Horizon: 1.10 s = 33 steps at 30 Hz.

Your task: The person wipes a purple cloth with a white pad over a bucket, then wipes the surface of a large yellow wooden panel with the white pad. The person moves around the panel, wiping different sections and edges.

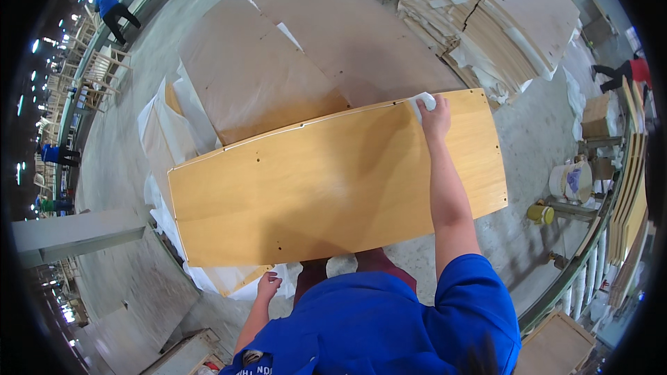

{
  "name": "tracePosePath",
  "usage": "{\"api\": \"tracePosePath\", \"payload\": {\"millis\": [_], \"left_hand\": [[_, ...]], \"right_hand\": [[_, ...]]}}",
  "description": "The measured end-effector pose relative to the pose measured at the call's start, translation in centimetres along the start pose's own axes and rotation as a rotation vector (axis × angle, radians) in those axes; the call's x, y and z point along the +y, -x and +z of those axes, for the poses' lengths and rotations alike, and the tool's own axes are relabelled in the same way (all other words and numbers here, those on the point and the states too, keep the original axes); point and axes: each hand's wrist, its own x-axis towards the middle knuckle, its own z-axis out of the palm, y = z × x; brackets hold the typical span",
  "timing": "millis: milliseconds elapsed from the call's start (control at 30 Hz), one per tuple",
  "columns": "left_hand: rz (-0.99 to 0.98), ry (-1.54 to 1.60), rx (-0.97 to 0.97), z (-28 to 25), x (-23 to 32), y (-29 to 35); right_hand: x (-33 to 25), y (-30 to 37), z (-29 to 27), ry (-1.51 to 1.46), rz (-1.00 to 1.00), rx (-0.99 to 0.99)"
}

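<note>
A wide yellow-brown wooden board [333,180] lies in front of me, with small dark holes near its edges and a pale line along its far and left edges. My right hand [435,119] reaches across to the board's far edge, closed on a crumpled white cloth [425,101] that rests against that edge. Low on the left, my left hand [269,285] hangs just off the near edge with loosely bent fingers, and I see nothing in it.
Beyond the board is a stack of large brown sheets [278,48]. More stacked panels [486,21] stand at the far right. On the right are a white bucket [571,182], a yellow container [540,214] and a curved rail [590,250]. Other people [114,8] work far left.
</note>
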Motion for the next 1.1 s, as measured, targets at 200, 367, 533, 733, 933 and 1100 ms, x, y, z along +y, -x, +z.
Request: {"api": "tracePosePath", "payload": {"millis": [200, 367, 533, 733, 933, 1100], "left_hand": [[-0.041, -0.018, -0.077, 0.0, 1.3, 0.4], [-0.101, -0.086, -0.136, -0.2, 2.8, 0.4], [-0.19, -0.145, -0.275, -0.5, 4.0, 0.3], [-0.215, -0.172, -0.3, -0.2, 4.9, -0.2], [-0.214, -0.169, -0.304, 0.2, 5.8, -0.7], [-0.214, -0.167, -0.313, 0.2, 6.2, -1.0]], "right_hand": [[3.2, -3.0, -2.2, 0.07, 0.036, 0.087], [6.6, -5.8, -3.7, 0.107, 0.05, 0.214], [9.4, -8.5, -5.8, 0.125, 0.106, 0.306], [10.9, -10.3, -7.2, 0.141, 0.15, 0.323], [11.2, -11.2, -6.9, 0.191, 0.129, 0.231], [12.0, -11.8, -6.9, 0.177, 0.095, 0.296]]}}
